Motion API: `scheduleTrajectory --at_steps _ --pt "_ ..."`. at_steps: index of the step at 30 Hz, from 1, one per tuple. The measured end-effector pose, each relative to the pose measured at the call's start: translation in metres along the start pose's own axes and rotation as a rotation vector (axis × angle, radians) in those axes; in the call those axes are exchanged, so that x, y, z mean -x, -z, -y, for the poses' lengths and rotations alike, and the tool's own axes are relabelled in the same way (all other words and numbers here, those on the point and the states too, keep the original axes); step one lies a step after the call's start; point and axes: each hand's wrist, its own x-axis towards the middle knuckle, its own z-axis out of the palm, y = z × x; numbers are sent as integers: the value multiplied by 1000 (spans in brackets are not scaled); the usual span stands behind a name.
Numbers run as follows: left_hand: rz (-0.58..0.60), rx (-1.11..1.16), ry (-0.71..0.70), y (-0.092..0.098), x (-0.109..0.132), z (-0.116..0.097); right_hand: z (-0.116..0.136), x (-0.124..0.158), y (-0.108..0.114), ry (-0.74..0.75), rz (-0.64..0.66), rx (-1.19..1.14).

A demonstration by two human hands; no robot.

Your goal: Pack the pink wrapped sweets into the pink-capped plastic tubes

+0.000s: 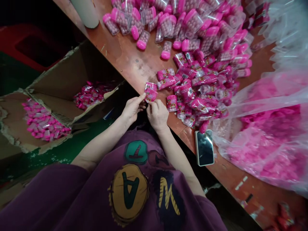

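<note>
A small, flat pink printed label [151, 92] is pinched between my two hands at the table's near edge. My left hand [132, 109] grips its left side, with the thumb on top. On its lower right, my right hand [157, 114] is closed with curled fingers. Whether the label is one layer or several, I cannot tell. Just beyond and to the right lies a pile of candy bottles in pink printed sleeves [202, 80]. Behind them are heaped clear bottles with pink caps and pale pink beads [166, 49], without sleeves.
A phone [204, 148] lies at the table's front edge. At right is a clear plastic bag of pink pieces [271, 144], with clear empty containers [288, 35] above it. Cardboard boxes [57, 77] with pink bottles stand at lower left. A pale cylinder [86, 12] stands at the far edge.
</note>
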Motion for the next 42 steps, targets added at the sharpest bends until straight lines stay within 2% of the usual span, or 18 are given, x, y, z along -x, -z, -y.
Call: scheduleTrajectory --at_steps 8,11,14,16,18,21,23,25,27,29,31,33,36,39,42 --pt "51 -177 -21 3 16 -4 -15 14 7 37 -60 -91" --pt "34 -206 -44 0 16 -3 -19 16 19 -4 7 -100" --pt "-39 -226 -78 -5 12 1 -23 19 34 -8 93 -120" --pt "-74 -225 -94 -8 10 5 -26 24 42 -11 106 -136" --pt "-78 -216 -95 -9 9 8 -31 29 48 -32 54 -167" --pt "-102 -196 -70 -5 13 9 -39 37 50 -91 -99 -241" --pt "-154 -166 -69 -2 22 5 -42 40 51 -106 -177 -289" --pt "-169 -162 -63 0 34 0 -43 43 50 -99 -202 -320" --pt "-58 -215 -15 -3 47 -5 -40 43 49 -82 -177 -341" --pt "121 -277 32 -10 56 -10 -37 43 48 -66 -129 -365" --pt "210 -276 7 -16 59 -12 -32 42 48 -72 -103 -410" --pt "197 -234 -62 -21 56 -13 -26 40 48 -146 -153 -531" --pt "173 -197 -144 -23 50 -11 -16 35 51 -395 -209 -936" --pt "179 -207 -200 -26 50 -8 -10 25 52 -588 -109 -1267" --pt "165 -195 -239 -33 50 -9 -8 13 52 -664 -81 -1339"
